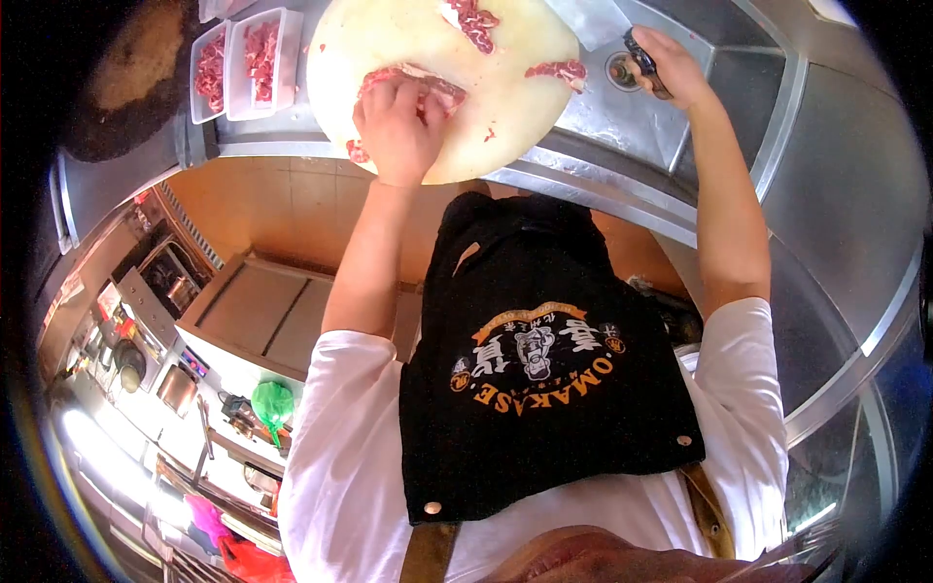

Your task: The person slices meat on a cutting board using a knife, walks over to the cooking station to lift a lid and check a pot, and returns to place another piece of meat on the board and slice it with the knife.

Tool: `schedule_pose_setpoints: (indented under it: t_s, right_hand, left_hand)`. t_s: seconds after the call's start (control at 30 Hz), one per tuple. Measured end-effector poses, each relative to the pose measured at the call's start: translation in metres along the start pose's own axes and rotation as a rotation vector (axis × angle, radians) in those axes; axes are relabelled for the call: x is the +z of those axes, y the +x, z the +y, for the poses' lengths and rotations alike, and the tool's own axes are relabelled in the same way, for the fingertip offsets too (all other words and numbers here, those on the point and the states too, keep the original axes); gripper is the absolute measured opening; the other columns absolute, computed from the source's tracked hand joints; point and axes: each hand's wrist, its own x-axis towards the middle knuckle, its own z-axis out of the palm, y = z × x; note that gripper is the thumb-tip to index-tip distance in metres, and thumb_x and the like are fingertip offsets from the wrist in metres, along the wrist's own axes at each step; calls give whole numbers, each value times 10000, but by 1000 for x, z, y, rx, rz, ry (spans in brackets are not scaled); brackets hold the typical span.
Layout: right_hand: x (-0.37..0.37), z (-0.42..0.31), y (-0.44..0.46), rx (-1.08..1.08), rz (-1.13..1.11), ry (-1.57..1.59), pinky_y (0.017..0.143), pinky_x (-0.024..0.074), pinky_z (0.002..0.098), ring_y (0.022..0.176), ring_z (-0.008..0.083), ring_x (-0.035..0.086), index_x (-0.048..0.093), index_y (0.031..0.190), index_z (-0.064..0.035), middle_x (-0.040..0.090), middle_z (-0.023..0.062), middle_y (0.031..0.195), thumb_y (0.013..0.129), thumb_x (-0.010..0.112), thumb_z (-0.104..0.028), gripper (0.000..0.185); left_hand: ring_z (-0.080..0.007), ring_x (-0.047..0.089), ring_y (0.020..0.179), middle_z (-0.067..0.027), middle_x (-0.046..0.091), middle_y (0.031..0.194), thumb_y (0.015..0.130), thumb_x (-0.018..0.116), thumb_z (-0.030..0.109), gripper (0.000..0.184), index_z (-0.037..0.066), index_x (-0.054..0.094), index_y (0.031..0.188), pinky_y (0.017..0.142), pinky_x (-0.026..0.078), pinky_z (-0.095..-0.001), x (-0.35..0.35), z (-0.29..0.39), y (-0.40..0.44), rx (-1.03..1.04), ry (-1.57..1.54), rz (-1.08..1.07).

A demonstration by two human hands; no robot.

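Observation:
A round, pale cutting board (525,126) sits at the counter's edge. My left hand (398,131) presses down on a piece of raw red meat (447,94) on the board, its fingers curled over it. In my right hand (671,66), off the board's right side, is the dark handle of a cleaver (591,17). The cleaver's broad blade reaches toward the board's upper right edge and is partly cut off by the frame. Another chunk of meat (474,24) lies at the board's far side, and a narrow strip of meat (559,72) rests near its right edge.
Two white plastic containers (231,97) with cut meat stand left of the board. Behind the cleaver is a metal sink basin (622,126) with a drain (620,70). A dark round pan-like surface (131,78) is at the far left. A metal rim (603,185) edges the counter.

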Motion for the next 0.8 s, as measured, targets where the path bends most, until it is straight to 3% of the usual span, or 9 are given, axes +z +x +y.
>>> schedule_pose_setpoints:
  t_s: [0.07,0.13,0.23,0.33,0.47,0.63,0.7,0.73,0.8]
  right_hand:
    - [-3,12,-2,-46,7,0,458,383,212,508,61,518,628,1207,-117,618,-3,732,1052,563,-425,351]
    - [0,18,-8,-311,243,-285,466,373,204,532,52,525,640,1308,-103,623,-9,744,1053,578,-375,378]
    - [27,4,-55,-311,319,-75,502,435,230,542,93,531,658,1195,15,621,40,742,1061,571,-342,390]
    - [27,28,-67,-274,356,8,509,431,230,566,96,557,598,1375,-21,652,42,785,1046,604,-282,420]
    - [35,46,-85,-70,452,153,524,437,249,577,101,542,605,1352,-28,623,27,763,1051,592,-314,416]
    - [39,71,-98,-132,404,189,524,428,246,585,94,523,607,1336,-24,594,13,752,1062,570,-305,394]
    - [48,70,-105,-183,373,147,540,425,238,585,87,515,613,1335,-38,583,4,751,1072,553,-298,375]
    - [61,63,-110,-179,368,152,540,425,238,585,87,515,613,1335,-38,583,4,751,1072,553,-298,375]
    - [87,49,-115,-182,373,61,542,410,232,575,80,495,611,1353,-46,563,-7,730,1080,539,-300,380]
  left_hand:
    - [-271,590,957,-55,643,986,790,717,171,119,127,701,900,904,436,-431,3,9,3,14,50,44]
    - [-280,589,956,-58,641,988,784,719,186,128,129,696,896,902,435,-444,9,24,6,32,96,84]
    - [-306,595,980,-79,638,1010,761,725,195,171,136,706,920,888,440,-473,31,65,10,101,-157,-58]
    - [-305,601,992,-84,632,1007,780,688,189,184,113,718,945,860,451,-476,62,107,36,169,-226,-212]
    - [-282,619,992,-66,654,985,785,668,219,197,114,725,942,870,446,-458,79,114,56,186,-113,-409]
    - [-342,699,795,-141,713,805,782,703,170,136,92,728,891,758,557,-484,44,68,80,128,-388,-285]
    - [-370,676,973,-166,735,1031,859,691,167,253,57,747,1080,916,539,-443,19,32,90,36,-486,-238]
    - [-376,648,1054,-173,714,1136,895,684,166,280,57,728,1150,954,516,-433,10,15,87,-52,-442,-84]
    - [-373,649,1054,-172,713,1112,920,671,124,235,39,720,1133,936,510,-427,3,-40,75,-81,-324,62]
